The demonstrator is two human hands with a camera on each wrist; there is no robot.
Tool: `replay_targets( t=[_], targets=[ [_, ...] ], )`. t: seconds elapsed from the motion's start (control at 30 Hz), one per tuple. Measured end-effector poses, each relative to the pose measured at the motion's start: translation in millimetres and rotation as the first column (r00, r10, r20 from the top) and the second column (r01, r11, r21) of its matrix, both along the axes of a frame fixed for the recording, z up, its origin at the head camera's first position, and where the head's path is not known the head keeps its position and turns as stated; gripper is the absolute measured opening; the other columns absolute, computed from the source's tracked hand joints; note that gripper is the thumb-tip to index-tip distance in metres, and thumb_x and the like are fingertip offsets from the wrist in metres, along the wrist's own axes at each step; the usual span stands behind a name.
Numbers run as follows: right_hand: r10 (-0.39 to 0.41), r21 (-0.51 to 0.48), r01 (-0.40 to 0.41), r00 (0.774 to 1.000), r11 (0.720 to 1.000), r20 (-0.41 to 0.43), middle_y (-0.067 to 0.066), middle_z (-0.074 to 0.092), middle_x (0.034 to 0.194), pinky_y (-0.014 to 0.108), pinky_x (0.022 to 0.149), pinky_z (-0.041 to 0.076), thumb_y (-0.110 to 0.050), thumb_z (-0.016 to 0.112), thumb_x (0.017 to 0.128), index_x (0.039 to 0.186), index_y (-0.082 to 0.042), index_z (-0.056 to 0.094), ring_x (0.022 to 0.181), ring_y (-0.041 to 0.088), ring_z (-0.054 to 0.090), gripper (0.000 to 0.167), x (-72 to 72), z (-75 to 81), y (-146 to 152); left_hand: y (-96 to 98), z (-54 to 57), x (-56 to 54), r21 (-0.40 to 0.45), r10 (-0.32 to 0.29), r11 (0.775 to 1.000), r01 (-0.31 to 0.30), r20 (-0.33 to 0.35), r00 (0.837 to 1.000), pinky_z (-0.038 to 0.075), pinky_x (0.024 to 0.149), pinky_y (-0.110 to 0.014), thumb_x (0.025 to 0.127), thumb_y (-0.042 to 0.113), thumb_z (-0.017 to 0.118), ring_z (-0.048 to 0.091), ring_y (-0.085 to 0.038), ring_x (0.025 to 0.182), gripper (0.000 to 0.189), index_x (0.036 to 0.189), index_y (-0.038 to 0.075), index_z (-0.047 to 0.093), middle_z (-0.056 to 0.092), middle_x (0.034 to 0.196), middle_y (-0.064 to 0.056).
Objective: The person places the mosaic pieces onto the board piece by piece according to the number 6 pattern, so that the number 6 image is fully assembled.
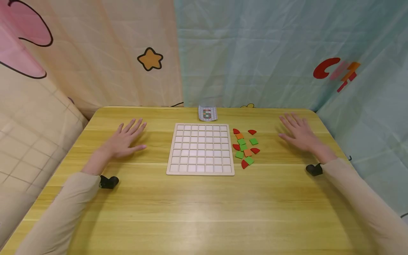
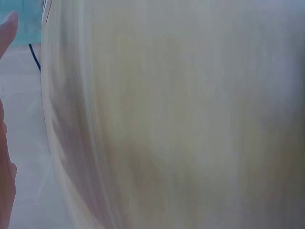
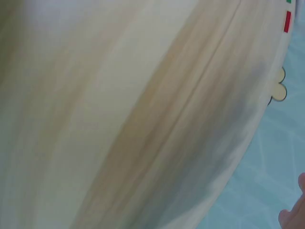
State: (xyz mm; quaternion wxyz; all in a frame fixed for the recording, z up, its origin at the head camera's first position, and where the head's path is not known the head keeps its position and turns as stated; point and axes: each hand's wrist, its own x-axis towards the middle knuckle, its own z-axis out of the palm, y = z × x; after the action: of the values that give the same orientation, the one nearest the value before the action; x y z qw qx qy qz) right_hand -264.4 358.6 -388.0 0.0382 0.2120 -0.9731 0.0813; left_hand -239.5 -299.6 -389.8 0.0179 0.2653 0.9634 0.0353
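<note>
My left hand (image 1: 124,141) is spread flat, palm down, over the table left of a white grid board (image 1: 200,173). Its fingers show at the left edge of the left wrist view. On the far right, my right hand (image 1: 299,134) is also spread with straight fingers and holds nothing. Small flat pieces lie loose beside the board's right edge: green squares (image 1: 253,141), orange squares (image 1: 247,152) and red quarter-circles (image 1: 244,164). The right hand is nearer to these pieces, apart from them. The board's square cells hold no coloured pieces.
Behind the board lies a small paper card (image 1: 207,113) printed with a coloured grid pattern. The wooden table (image 1: 197,212) ends at a patterned curtain (image 1: 242,53) at the back. A black wrist camera (image 1: 109,182) is at the left cuff, another (image 1: 314,169) at the right.
</note>
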Motion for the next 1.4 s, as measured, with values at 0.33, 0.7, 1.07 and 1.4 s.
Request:
replay_targets(
  t=[0.33,0.7,1.07,1.4],
  targets=[
    [0.074,-0.115,-0.089,0.990,0.989,-0.124,0.024,0.043,0.145,0.063,0.109,0.024,-0.021,0.068,0.089,0.143,-0.003,0.043,0.135,0.045,0.034,0.061,-13.0,-6.9,-24.4,28.5,-6.4,0.2,0.032,-0.087,0.996,0.086,0.032,0.996,0.006,0.115,-0.065,0.094,0.055,0.049,0.003,-0.037,0.149,0.088,0.156,0.012,0.005,0.005,0.163,-0.015],
    [0.133,-0.277,-0.154,0.987,0.948,-0.093,0.025,0.054,0.134,0.062,0.103,0.033,-0.011,0.072,0.086,0.133,0.001,0.053,0.124,0.044,0.045,0.053,-23.8,-13.3,-49.7,55.5,-12.7,-5.2,0.054,-0.184,0.982,0.182,0.034,0.982,0.008,0.117,-0.062,0.090,0.058,0.054,0.006,-0.036,0.149,0.095,0.156,0.010,0.005,0.007,0.162,-0.015],
    [0.134,-0.352,-0.089,0.985,0.932,0.106,0.021,0.051,0.140,0.060,0.109,0.027,-0.017,0.067,0.091,0.136,-0.003,0.052,0.132,0.041,0.038,0.050,-31.3,-12.5,-66.9,78.9,-11.6,-7.4,0.040,-0.163,0.987,0.158,0.187,0.969,0.000,0.119,-0.058,0.085,0.069,0.052,-0.001,-0.026,0.151,0.105,0.156,0.013,0.000,0.001,0.164,-0.008],
    [0.194,-0.379,-0.122,0.968,0.917,0.157,0.021,0.058,0.131,0.057,0.105,0.034,-0.014,0.069,0.089,0.130,0.001,0.058,0.124,0.038,0.046,0.045,-36.5,-19.3,-71.8,88.3,-14.7,-8.7,-0.026,-0.200,0.977,0.211,0.227,0.953,0.002,0.119,-0.059,0.081,0.075,0.051,0.002,-0.026,0.151,0.109,0.156,0.011,0.004,-0.001,0.163,-0.007]
  ],
)
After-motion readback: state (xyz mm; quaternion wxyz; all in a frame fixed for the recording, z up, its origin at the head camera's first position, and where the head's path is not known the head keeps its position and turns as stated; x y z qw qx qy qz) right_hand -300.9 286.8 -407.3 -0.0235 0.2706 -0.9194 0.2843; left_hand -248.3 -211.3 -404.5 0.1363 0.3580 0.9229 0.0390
